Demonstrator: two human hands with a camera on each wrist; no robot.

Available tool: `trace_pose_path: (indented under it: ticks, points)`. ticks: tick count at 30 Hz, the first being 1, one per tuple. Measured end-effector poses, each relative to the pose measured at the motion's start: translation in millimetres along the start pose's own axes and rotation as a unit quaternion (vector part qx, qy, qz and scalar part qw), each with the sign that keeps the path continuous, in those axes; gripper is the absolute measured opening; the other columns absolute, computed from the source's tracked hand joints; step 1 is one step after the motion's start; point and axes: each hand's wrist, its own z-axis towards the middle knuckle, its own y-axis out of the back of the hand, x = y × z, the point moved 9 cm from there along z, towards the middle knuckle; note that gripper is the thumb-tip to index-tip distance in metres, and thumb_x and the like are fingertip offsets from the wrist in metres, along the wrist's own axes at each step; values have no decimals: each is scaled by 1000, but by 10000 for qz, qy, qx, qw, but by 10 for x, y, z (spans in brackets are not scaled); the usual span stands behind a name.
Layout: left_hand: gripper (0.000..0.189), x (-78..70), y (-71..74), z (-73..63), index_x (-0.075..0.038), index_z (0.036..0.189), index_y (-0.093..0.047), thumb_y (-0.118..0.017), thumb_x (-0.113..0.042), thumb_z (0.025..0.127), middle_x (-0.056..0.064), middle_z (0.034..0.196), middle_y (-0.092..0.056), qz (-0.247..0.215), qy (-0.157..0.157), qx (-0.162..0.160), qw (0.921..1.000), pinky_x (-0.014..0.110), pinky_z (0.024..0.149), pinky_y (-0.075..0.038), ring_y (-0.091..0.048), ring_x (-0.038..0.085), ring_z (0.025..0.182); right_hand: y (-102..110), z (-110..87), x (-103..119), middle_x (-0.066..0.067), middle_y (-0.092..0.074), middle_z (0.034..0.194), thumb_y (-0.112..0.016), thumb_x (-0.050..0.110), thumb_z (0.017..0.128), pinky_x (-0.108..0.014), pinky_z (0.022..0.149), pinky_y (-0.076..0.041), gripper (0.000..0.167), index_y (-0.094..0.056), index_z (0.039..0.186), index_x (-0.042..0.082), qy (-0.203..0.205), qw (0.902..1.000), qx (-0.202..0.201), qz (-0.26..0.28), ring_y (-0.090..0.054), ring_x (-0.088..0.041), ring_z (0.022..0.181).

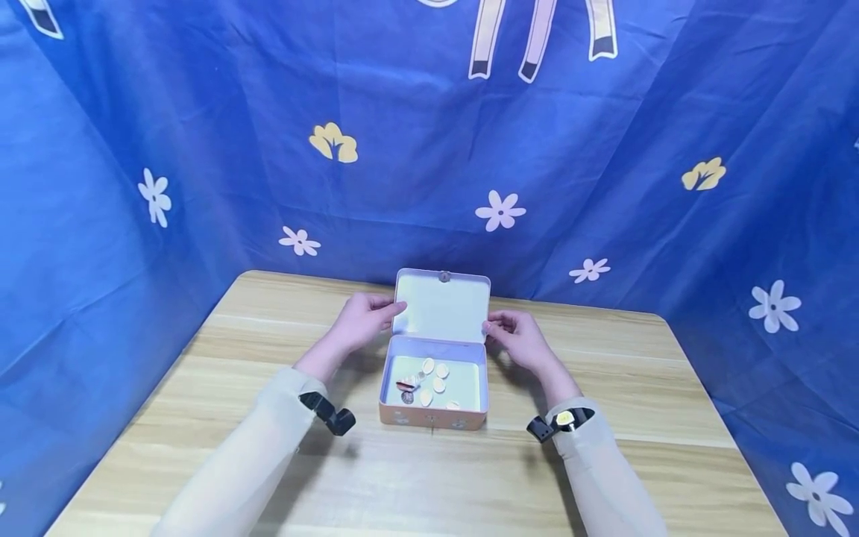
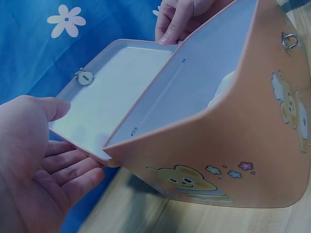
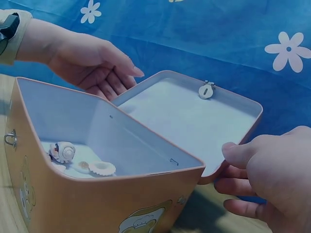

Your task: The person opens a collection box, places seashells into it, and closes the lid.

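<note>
An orange tin box (image 1: 432, 418) with cartoon bears stands on the table, its hinged lid (image 1: 441, 306) swung back and its pale inside facing up. My left hand (image 1: 359, 321) pinches the lid's left edge, thumb over the inner face and fingers beneath. On the opposite edge my right hand (image 1: 523, 341) grips the lid the same way, as the right wrist view shows. Several pale seashells lie on the box floor, among them a spiral shell (image 3: 63, 152) and a ribbed oval shell (image 3: 102, 168). A metal clasp (image 2: 85, 77) sits at the lid's outer rim.
The wooden table (image 1: 604, 418) carries the box near its back middle. Behind and on both sides hangs a blue cloth (image 1: 416, 164) with white flowers. A small metal latch loop (image 2: 289, 41) sticks out from the box's front wall.
</note>
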Motion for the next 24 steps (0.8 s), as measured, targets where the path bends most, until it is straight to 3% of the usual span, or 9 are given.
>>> trace_pose_path:
  ticks: [8, 16, 24]
  points:
    - [47, -30, 44, -16, 11, 131, -68, -69, -28, 104, 26, 126, -71, -177, -41, 24, 9998, 41, 93, -61, -74, 37, 109, 29, 7, 65, -14, -77, 100, -70, 8, 103, -51, 87, -62, 24, -71, 120, -8, 93, 9999, 36, -20, -74, -27, 88]
    - [50, -138, 83, -87, 6, 129, -72, -69, -38, 104, 21, 120, -75, 100, -229, -39, 9997, 45, 93, -61, -74, 34, 104, 53, -40, 163, -13, -77, 99, -71, 10, 102, -32, 79, -61, 21, -73, 117, -6, 210, 9997, 7, -147, -73, -32, 89]
    - [60, -225, 71, -212, 5, 133, -70, -71, -46, 102, 20, 130, -71, 23, -336, -77, 9994, 48, 109, -52, -66, 33, 125, 67, -96, 218, -13, -77, 100, -75, 10, 100, -30, 78, -60, 21, -74, 114, -5, 307, 9994, -48, -151, -73, -28, 88]
